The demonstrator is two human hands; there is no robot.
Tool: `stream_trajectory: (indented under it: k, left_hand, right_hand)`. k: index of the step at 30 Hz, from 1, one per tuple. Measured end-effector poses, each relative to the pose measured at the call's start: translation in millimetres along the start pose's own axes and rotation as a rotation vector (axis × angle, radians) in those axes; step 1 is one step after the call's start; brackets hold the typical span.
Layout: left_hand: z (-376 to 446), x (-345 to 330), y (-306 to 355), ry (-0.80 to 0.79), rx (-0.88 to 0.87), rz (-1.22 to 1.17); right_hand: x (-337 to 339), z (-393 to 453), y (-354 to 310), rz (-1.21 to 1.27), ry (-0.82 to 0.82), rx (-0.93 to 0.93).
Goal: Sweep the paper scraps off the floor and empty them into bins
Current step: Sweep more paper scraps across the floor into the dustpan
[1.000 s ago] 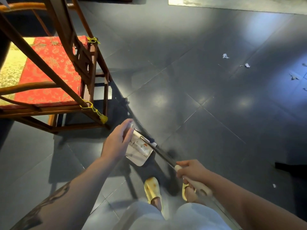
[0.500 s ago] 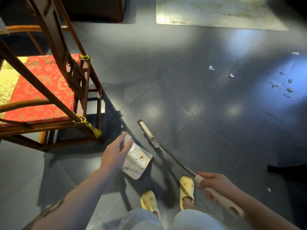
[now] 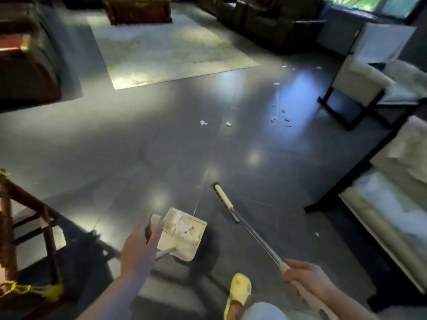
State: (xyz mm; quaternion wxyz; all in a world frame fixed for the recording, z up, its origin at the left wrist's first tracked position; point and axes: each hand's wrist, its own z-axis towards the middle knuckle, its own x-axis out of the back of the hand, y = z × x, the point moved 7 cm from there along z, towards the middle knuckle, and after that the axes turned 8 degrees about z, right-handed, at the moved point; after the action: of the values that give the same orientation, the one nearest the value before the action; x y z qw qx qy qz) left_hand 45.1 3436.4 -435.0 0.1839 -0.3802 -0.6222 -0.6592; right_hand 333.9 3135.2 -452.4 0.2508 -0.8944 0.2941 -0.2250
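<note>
Your left hand (image 3: 141, 247) gripped the short stem of one cream dustpan (image 3: 182, 234), fingers apparently curled round it, though blur hid the exact hold. The pan hung just above the dark tiled floor (image 3: 115, 158), a heap of white paper already in its tray. Your right hand (image 3: 305, 277) was wrapped firmly around the pale grip of one broom (image 3: 245, 224). Its long axis ran from your right hand at lower right up and left, the narrow head (image 3: 223, 199) pointing away from you, resting on or just over the tiles.

Two paper scraps (image 3: 203, 122) lay side by side well ahead of the broom; roughly ten more were scattered farther right, toward a light armchair (image 3: 360, 72). One stray bit (image 3: 317, 234) lay beside a pale sofa (image 3: 392, 204). A cream rug (image 3: 166, 47) spread beyond, a wooden chair (image 3: 20, 215) stood at your left, and one yellow slipper (image 3: 239, 289) showed below.
</note>
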Motion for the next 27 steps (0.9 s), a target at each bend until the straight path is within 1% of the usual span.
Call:
stream_trajectory:
  k: [5, 10, 13, 17, 22, 27]
  left_hand:
    - [35.3, -29.5, 61.5, 0.026, -0.086, -0.064]
    - [61.7, -77.1, 133.3, -0.02, -0.203, -0.093]
    - [76.4, -110.6, 173.0, -0.062, -0.25, -0.065]
    - [92.6, -151.4, 212.5, -0.106, -0.257, -0.086]
    - [96.2, -182.3, 256.6, -0.115, -0.273, -0.092]
    - [104.5, -209.4, 260.5, -0.141, -0.242, -0.089]
  right_hand:
    - [61.1, 10.8, 9.5, 0.179, 0.171, -0.018]
    - [116.4, 35.7, 17.8, 0.324, 0.347, -0.055]
    - [151.7, 53.4, 19.9, 0.372, 0.403, -0.086]
    - [207.6, 84.0, 24.7, 0.381, 0.507, -0.139]
    - [258.4, 123.9, 32.5, 0.344, 0.54, -0.237]
    - [265.6, 151.4, 37.5, 0.407, 0.534, -0.326]
